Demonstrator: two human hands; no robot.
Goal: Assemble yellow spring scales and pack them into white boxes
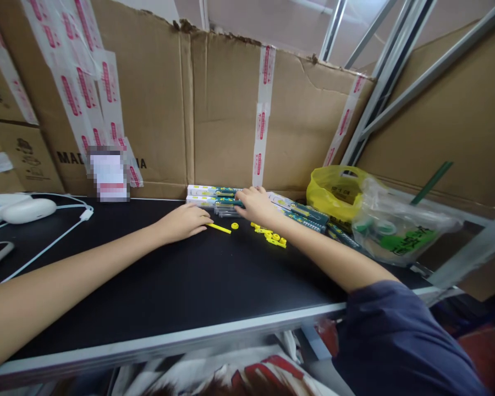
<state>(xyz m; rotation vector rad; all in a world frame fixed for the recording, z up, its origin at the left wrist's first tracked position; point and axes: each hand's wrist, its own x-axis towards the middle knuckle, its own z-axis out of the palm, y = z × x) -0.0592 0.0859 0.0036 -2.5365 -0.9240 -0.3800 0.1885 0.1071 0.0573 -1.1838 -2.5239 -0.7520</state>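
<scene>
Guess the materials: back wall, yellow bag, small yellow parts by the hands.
Back wall: corrugated cardboard, matte brown, with creases, torn top edge and tape strips.
Yellow bag: thin plastic film, glossy, crumpled, semi-translucent.
Small yellow parts: likely moulded plastic, uniform bright colour; too small for certainty.

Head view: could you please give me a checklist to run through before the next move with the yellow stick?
1. Left hand at the yellow stick: fingertips meet its left end; ok.
2. Grip on the stick: closed or merely touching, cannot tell.
3. Right hand on the stacked packs: lies on top, fingers spread; ok.
4. Yellow ring: lies loose on the black table between the hands; ok.
5. Small yellow parts: heaped right beside the right forearm, easily swept; not ok.
6. White cable: far left, apart from both hands; ok.
</scene>
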